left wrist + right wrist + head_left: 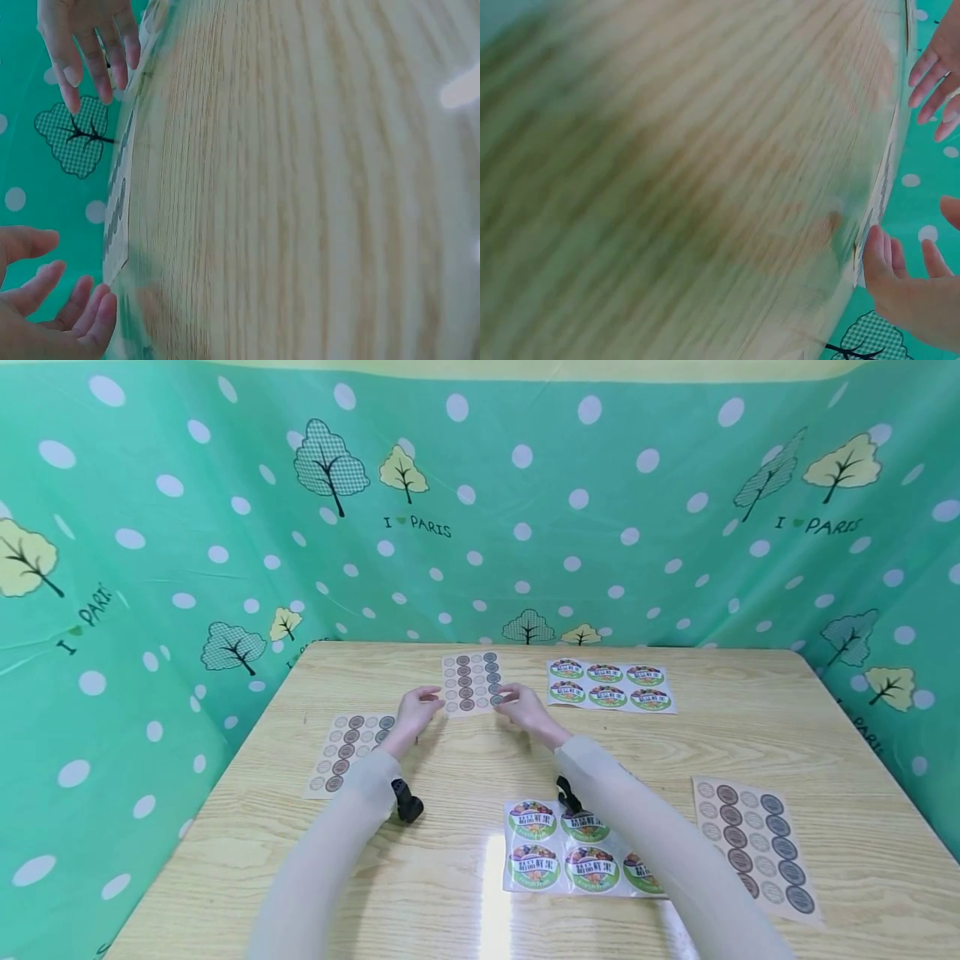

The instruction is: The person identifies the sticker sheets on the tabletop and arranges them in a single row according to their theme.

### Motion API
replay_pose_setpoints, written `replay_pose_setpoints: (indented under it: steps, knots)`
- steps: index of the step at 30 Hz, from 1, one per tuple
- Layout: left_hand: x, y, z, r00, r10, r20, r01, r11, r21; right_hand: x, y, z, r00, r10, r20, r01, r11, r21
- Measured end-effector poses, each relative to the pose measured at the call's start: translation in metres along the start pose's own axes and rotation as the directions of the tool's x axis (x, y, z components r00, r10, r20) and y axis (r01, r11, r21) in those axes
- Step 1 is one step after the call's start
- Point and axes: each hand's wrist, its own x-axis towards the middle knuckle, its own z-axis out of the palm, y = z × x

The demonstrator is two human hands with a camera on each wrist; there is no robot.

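Note:
At the back middle of the table lies a sheet of round stickers, in columns of pale, brown and dark grey circles. My left hand is at its left edge, fingers loosely bent and spread. On the other side my right hand has its fingertips over or beside the right edge. In the left wrist view the left hand shows its fingers apart, with the sheet edge-on. The right wrist view shows the right hand in a similar relaxed curl. Whether the fingertips touch the paper, I cannot tell.
A similar sheet lies left, partly behind the left arm; another lies right. Fruit-label sticker sheets lie at the back right and front middle, the latter partly under the right arm. A green patterned cloth hangs behind the table.

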Motion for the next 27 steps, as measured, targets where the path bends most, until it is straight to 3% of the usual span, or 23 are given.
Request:
replay_pose_setpoints:
  steps: [9,17,19,21,24,26,27]
  knots:
    - [0.008,0.001,0.004,1.000,-0.010,-0.028,0.009,1.000,-0.026,0.007,0.003,-0.004,0.999,0.003,-0.043,-0.004,1.000,-0.018]
    - [0.016,-0.002,0.005,1.000,-0.025,0.007,0.025,0.996,-0.082,0.014,0.009,-0.008,1.000,0.005,-0.024,-0.005,1.000,-0.020]
    - [0.041,-0.027,0.010,0.999,0.038,-0.005,-0.038,0.994,-0.098,0.016,0.009,-0.009,1.000,0.008,-0.016,-0.009,1.000,-0.018]
    - [0.067,-0.048,0.015,0.999,0.031,0.007,-0.031,0.996,-0.084,0.018,0.010,-0.009,1.000,0.008,-0.003,-0.008,1.000,-0.020]
    - [0.106,-0.087,0.025,0.996,0.084,-0.042,-0.087,0.994,-0.071,0.020,0.011,-0.009,1.000,0.012,0.013,-0.012,0.999,-0.032]
    - [0.087,-0.063,0.023,1.000,0.015,-0.028,-0.016,0.999,-0.050,0.022,0.011,-0.009,1.000,0.011,0.025,-0.010,0.999,-0.039]
    - [0.077,-0.053,0.022,0.999,0.010,-0.036,-0.012,0.999,-0.050,0.022,0.011,-0.009,1.000,0.011,0.030,-0.010,0.999,-0.041]
